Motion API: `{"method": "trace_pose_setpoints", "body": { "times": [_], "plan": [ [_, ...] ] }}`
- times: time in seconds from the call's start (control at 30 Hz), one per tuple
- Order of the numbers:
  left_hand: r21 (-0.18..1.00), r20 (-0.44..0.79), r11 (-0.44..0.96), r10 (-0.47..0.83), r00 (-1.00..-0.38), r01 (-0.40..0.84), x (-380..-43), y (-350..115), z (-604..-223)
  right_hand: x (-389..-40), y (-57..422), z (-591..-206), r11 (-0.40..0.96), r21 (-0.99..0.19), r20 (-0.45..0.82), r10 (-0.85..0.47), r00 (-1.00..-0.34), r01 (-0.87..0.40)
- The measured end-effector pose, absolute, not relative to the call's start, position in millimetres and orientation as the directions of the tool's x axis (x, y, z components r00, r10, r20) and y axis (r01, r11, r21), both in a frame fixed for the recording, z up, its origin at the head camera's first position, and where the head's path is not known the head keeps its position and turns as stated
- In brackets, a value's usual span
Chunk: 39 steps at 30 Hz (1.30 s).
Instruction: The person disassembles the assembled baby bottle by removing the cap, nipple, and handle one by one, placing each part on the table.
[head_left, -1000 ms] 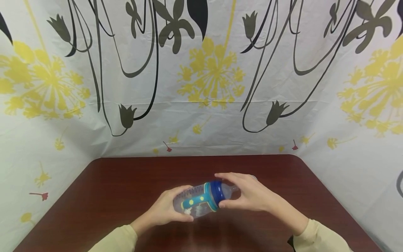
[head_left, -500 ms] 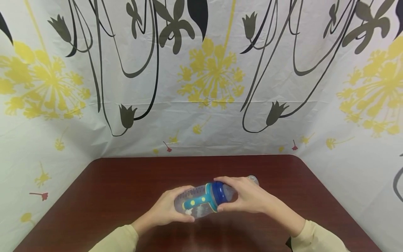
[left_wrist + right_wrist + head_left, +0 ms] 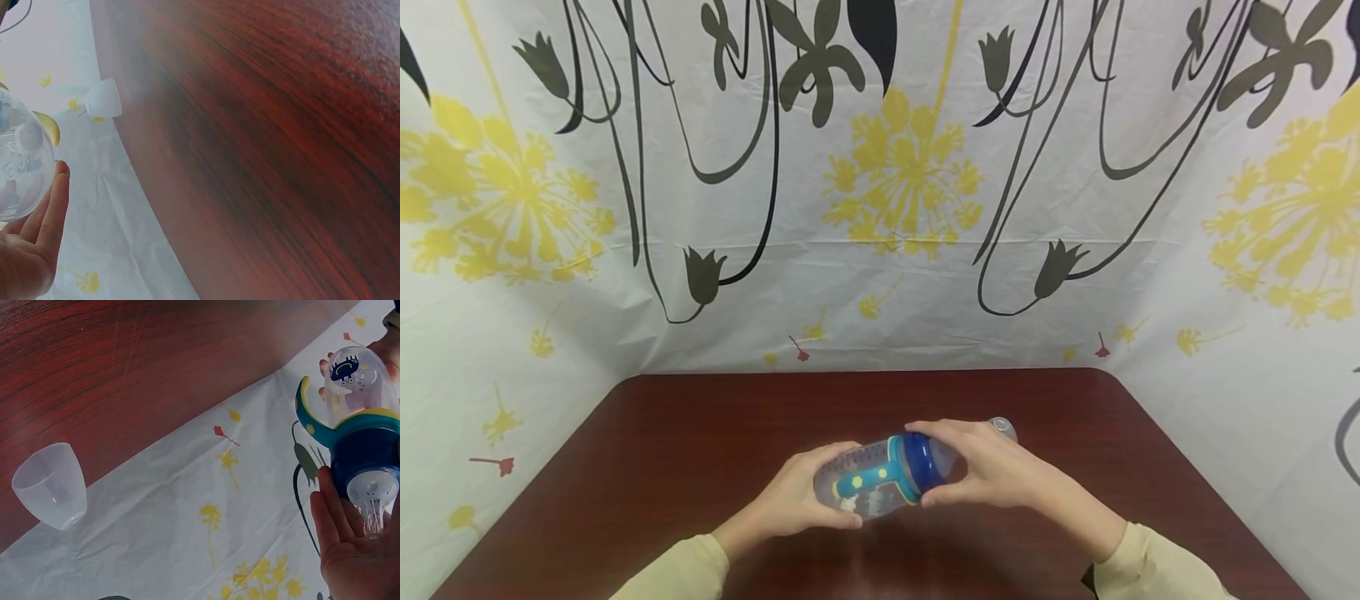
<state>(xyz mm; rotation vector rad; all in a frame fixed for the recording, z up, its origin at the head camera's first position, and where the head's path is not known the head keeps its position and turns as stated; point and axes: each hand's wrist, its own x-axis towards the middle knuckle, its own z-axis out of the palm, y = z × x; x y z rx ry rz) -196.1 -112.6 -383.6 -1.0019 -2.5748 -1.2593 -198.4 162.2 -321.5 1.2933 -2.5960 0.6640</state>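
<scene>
A clear baby bottle (image 3: pixel 868 479) with a teal handle piece is held tilted above the table, its teat end pointing right. My left hand (image 3: pixel 786 500) grips the lower end of the body, thumb on the near side and fingers on the far side. My right hand (image 3: pixel 1000 462) holds the dark blue screw ring (image 3: pixel 922 461) between thumb and fingers. In the right wrist view the clear teat (image 3: pixel 373 512) sticks out of the ring beside the right palm. The bottle's round base (image 3: pixel 22 162) faces the left wrist view.
Behind the right hand, a translucent cap (image 3: pixel 1002 427) stands on the brown table (image 3: pixel 737 417), mostly hidden in the head view but whole in the right wrist view. A floral-patterned white sheet (image 3: pixel 880 317) hangs around the table's back and sides.
My right hand has shifted slightly down and settled around the blue ring, uncovering more of the cap behind it. The left hand and bottle have barely moved.
</scene>
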Motion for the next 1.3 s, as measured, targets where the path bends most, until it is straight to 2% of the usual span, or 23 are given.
{"method": "trace_pose_setpoints", "body": {
  "times": [0.23, 0.4, 0.7, 0.93, 1.3],
  "plan": [
    [0.693, 0.354, 0.416, 0.516, -0.78, 0.59, -185.0, -109.9, -366.4, -200.5, 164.3, -321.3, 0.494, -0.26, 0.366, -0.745, -0.558, -0.83],
    [0.692, 0.334, 0.445, 0.5, -0.799, 0.568, -192.7, -113.5, -380.6, -201.8, 166.8, -319.3, 0.494, -0.216, 0.4, -0.742, -0.538, -0.842],
    [0.692, 0.36, 0.427, 0.495, -0.791, 0.582, -196.5, -116.5, -389.4, -202.7, 171.1, -311.7, 0.486, -0.194, 0.451, -0.727, -0.518, -0.852],
    [0.686, 0.35, 0.45, 0.485, -0.802, 0.571, -195.9, -117.1, -390.3, -202.6, 173.0, -299.8, 0.481, -0.244, 0.462, -0.706, -0.537, -0.842],
    [0.684, 0.376, 0.433, 0.482, -0.792, 0.588, -195.8, -117.4, -391.7, -202.4, 174.4, -286.5, 0.461, -0.258, 0.491, -0.694, -0.526, -0.849]
  ]
}}
